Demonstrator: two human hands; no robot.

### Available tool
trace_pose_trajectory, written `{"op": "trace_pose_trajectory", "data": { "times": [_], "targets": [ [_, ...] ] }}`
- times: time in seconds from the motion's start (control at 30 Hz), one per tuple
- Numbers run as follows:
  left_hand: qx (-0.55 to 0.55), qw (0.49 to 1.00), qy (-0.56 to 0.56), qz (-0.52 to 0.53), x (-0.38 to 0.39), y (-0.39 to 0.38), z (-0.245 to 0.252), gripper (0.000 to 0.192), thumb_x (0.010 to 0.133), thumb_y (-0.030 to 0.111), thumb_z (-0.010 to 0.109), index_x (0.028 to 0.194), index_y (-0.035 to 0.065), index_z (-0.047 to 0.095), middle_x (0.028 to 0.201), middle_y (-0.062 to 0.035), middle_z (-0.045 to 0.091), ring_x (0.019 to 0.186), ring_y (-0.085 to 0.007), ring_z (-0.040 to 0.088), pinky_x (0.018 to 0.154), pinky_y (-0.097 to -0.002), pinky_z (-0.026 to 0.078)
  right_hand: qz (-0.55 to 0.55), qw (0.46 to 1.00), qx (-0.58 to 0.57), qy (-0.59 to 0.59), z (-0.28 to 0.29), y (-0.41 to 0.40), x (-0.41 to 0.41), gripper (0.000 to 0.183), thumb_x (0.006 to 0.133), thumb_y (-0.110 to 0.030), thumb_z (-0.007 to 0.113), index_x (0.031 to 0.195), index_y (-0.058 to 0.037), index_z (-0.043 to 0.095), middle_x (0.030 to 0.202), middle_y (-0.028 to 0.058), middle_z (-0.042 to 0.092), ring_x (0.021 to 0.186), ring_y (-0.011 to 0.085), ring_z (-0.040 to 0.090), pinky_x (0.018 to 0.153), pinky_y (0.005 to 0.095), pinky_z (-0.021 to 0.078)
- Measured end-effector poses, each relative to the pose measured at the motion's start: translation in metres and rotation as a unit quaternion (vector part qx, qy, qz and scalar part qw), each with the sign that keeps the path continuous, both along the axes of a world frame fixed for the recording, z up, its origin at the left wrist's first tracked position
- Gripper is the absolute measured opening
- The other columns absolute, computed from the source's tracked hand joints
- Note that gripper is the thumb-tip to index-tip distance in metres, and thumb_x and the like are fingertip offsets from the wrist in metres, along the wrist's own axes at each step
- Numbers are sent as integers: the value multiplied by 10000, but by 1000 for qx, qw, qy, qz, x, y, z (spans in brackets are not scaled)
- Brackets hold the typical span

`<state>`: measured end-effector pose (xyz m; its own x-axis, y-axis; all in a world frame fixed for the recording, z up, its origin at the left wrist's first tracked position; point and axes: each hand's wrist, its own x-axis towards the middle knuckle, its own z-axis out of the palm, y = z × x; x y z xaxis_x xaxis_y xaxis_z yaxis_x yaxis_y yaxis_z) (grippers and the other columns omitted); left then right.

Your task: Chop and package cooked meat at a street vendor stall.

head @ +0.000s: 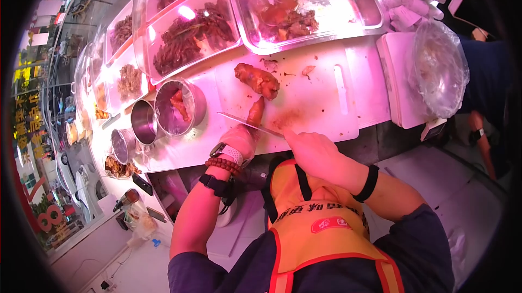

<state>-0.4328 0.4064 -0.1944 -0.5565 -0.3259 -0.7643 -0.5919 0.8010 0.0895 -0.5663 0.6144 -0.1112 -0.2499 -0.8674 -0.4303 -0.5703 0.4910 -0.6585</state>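
Note:
My left hand [241,140], in what looks like a clear plastic glove, grips the near end of a narrow reddish-brown piece of cooked meat [256,110]. In my right hand [308,150] is the handle of a knife [261,128]. Its blade points left and crosses over the meat just ahead of my left fingers; whether it touches is unclear. Both hands are at the near part of a white cutting board [314,117]. A thicker glazed piece of meat, probably a pig's trotter [257,81], lies beyond on the board.
A steel bowl [200,103] with a meat piece inside stands left, beside further metal containers [142,121]. Lidded trays of cooked meat [195,36] line the back. Stacked boards [397,81] and a plastic-wrapped bowl [438,68] stand right. Another person [487,77] is beyond them.

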Motion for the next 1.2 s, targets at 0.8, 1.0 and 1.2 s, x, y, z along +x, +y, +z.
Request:
{"op": "trace_pose_trajectory", "data": {
  "times": [0.8,1.0,1.2],
  "targets": [
    [-151,961,185,141,8,54,29,316,919,351,641,956,40,600,793,-212,691,784,-394,688,716,-505,526,-40,999,-29,10,-36,-61,15,171,907,-103,525,1046,-5,507,815,214,690,772,397,698,642,519,536],
    [-78,989,125,-31,28,76,28,279,920,233,619,1069,2,573,810,-208,694,809,-397,685,717,-495,523,-48,997,-35,41,-45,-70,14,174,897,-111,532,1035,-5,520,836,213,690,806,392,694,671,512,535],
    [449,598,329,576,50,32,0,221,981,210,623,1136,71,548,825,-49,641,629,-166,587,561,-337,451,-34,999,13,37,-27,-47,-1,176,892,-71,498,1059,-17,515,853,214,676,842,404,672,723,512,522]
  ]
}}
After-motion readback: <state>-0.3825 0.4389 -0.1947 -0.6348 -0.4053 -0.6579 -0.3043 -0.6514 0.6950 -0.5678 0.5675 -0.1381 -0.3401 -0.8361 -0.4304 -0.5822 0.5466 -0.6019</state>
